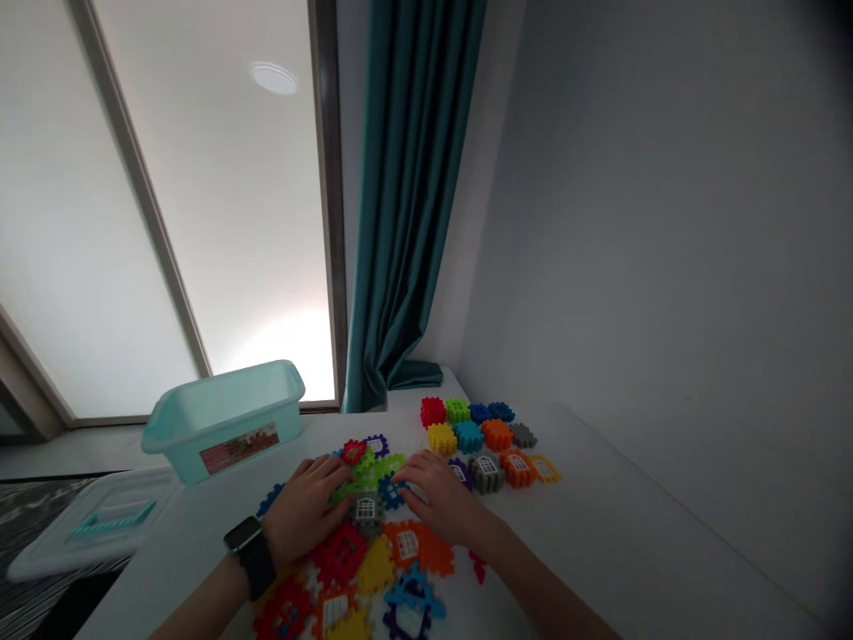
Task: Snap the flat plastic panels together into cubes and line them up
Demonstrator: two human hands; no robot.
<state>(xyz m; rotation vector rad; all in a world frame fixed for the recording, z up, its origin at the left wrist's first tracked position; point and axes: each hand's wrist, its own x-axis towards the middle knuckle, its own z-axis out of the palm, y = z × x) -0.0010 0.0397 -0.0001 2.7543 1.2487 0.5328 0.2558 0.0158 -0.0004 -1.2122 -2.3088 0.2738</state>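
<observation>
My left hand [303, 507], with a black watch on its wrist, lies over a heap of coloured interlocking plastic tiles [373, 569] on a white table [600, 551]. Its fingers curl down onto a green tile [365, 476] and a grey window tile [366, 511]. My right hand [440, 496] rests just to the right, fingers bent onto the same green tile. Both hands press on the pieces; what each one actually grips is hidden by the fingers.
A neat cluster of tiles [480, 436], red, green, blue, yellow, orange and grey, lies at the back right. A mint plastic bin [223, 427] stands at the back left, its clear lid [93, 524] beside it. A teal curtain [413, 196] hangs behind, a grey wall on the right.
</observation>
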